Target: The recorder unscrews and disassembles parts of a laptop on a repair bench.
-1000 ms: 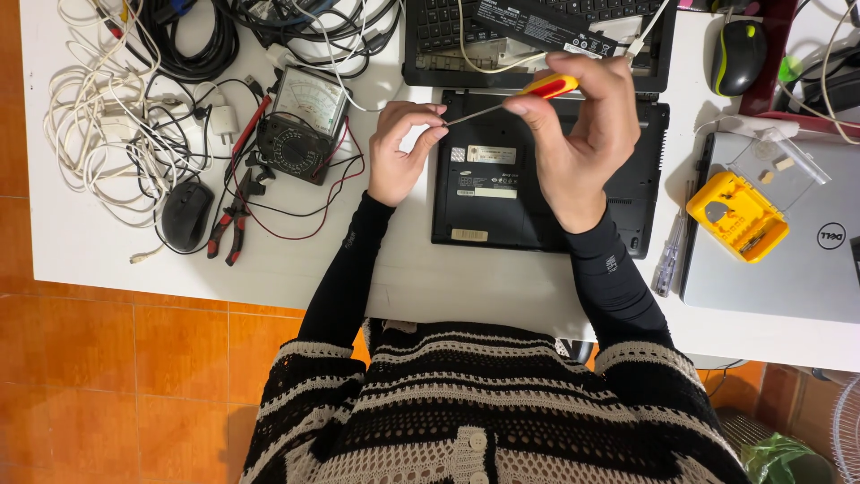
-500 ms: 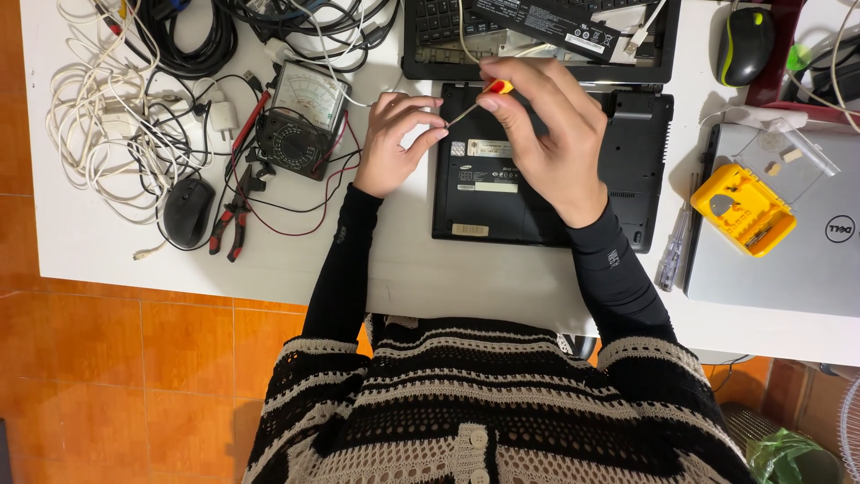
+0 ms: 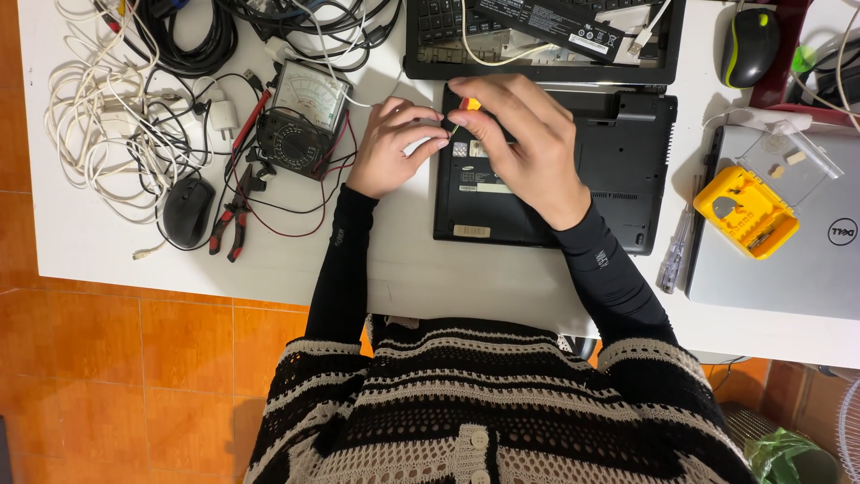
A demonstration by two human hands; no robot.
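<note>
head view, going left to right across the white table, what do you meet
white cable tangle → black mouse → red-handled pliers → analog multimeter → left hand → right hand → yellow bit case → silver laptop

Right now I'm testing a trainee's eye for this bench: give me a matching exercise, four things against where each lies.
Things:
1. analogue multimeter
2. red-handled pliers
3. yellow bit case
4. black mouse

Places:
A. on the silver laptop
B. just left of the pliers
C. left of the left hand
D. below the multimeter, beside a mouse

Pairs: 1-C, 2-D, 3-A, 4-B
</note>
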